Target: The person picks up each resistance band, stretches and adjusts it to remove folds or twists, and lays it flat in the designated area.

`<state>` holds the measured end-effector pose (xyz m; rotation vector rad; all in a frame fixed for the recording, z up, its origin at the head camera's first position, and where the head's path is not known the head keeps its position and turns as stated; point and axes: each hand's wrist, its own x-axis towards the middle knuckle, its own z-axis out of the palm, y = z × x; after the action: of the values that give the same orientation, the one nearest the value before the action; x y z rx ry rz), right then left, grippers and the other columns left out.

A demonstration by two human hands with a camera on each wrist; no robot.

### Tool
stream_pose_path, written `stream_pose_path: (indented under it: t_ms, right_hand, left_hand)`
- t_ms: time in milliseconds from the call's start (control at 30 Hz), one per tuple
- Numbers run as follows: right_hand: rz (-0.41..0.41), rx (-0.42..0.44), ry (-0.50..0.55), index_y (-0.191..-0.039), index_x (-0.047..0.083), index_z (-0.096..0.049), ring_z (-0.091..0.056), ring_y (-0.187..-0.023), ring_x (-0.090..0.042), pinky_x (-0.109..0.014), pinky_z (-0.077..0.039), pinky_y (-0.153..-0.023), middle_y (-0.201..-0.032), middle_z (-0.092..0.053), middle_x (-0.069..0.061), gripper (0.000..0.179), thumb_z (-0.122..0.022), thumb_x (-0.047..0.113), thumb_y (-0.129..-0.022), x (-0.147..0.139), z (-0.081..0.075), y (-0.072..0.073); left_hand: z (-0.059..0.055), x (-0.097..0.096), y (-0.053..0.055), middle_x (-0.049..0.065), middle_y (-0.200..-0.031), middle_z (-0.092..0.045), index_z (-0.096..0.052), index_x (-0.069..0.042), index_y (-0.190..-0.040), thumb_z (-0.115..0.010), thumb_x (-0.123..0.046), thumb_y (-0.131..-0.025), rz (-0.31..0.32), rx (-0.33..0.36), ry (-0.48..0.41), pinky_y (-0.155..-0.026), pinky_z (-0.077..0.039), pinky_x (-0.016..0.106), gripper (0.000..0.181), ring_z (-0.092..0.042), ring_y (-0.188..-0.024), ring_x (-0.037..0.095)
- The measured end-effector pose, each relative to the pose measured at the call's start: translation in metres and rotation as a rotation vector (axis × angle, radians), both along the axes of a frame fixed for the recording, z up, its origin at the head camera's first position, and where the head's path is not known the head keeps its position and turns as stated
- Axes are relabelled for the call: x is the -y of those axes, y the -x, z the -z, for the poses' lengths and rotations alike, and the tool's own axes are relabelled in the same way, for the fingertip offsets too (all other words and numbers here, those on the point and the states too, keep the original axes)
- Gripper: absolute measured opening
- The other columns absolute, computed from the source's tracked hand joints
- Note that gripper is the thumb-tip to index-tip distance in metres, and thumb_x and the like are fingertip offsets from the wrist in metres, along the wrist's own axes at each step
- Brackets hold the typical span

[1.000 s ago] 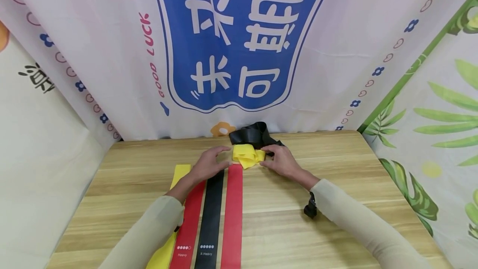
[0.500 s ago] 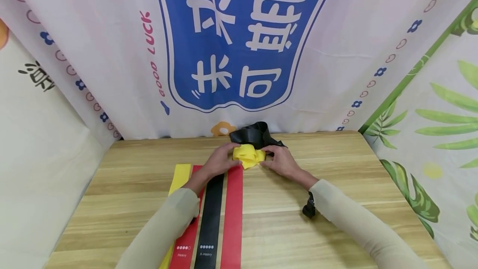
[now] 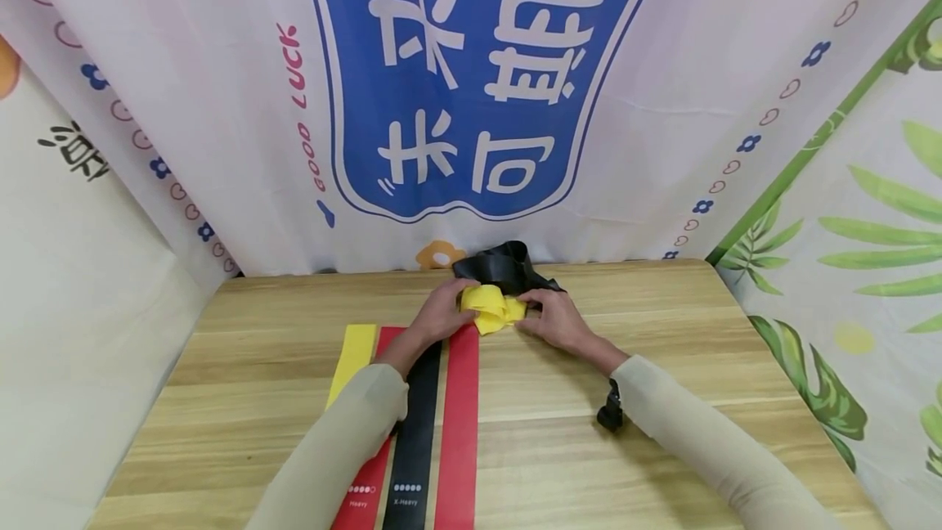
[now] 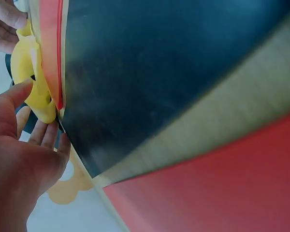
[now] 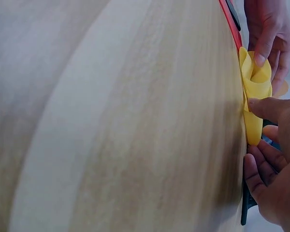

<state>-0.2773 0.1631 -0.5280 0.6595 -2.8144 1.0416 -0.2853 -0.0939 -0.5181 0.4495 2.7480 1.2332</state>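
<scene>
A loosely folded yellow resistance band (image 3: pixel 483 301) lies at the far part of the table, between my two hands. My left hand (image 3: pixel 440 313) pinches its left end, thumb on the near side. On the right end, my right hand (image 3: pixel 557 321) pinches the same band between thumb and fingers. The right wrist view shows the yellow band (image 5: pixel 255 87) looped, with an open fold on top. Just behind it sits a crumpled black resistance band (image 3: pixel 504 268). Flat bands stretch toward me under and beside my left arm: yellow (image 3: pixel 355 350), red marked Heavy (image 3: pixel 362 473), black marked X-Heavy (image 3: pixel 414 448) and red (image 3: pixel 458 415).
The wood-grain table (image 3: pixel 574 464) ends at a printed curtain (image 3: pixel 625 186) along the back. A leaf-patterned cloth (image 3: pixel 883 268) hangs at the right, and a pale cloth (image 3: pixel 88 285) at the left.
My left hand has moved right, from beside the folded yellow band onto its left end. The band's left fold has risen into a rounder loop. My right hand has stayed nearly in place.
</scene>
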Motion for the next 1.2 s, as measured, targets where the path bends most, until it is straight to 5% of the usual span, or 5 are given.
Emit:
stream_pose_path:
  t_ms: [767,1200]
  right_hand:
    - [-0.040,-0.028,0.039,-0.121,0.003,-0.077,-0.070,-0.100,-0.025,-0.040,-0.059,-0.087,-0.117,-0.076,-0.013,0.042,-0.091,0.014,-0.083,-0.008,0.002,-0.005]
    - [-0.044,0.086,0.165,-0.122,0.000,-0.076,-0.073,-0.097,-0.027,-0.029,-0.062,-0.078,-0.119,-0.074,-0.018,0.038,-0.088,0.007,-0.087,-0.015,-0.009,-0.008]
  left_hand:
    - [-0.004,0.012,0.000,0.020,-0.135,-0.065,-0.061,0.005,-0.141,-0.070,0.011,-0.093,0.082,-0.020,-0.257,-0.109,-0.053,0.048,0.049,-0.064,-0.122,0.036]
    - [-0.017,0.017,-0.005,0.018,-0.140,-0.064,-0.062,0.004,-0.143,-0.076,0.002,-0.094,0.215,0.006,-0.241,-0.103,-0.057,0.046,0.051,-0.066,-0.115,0.035]
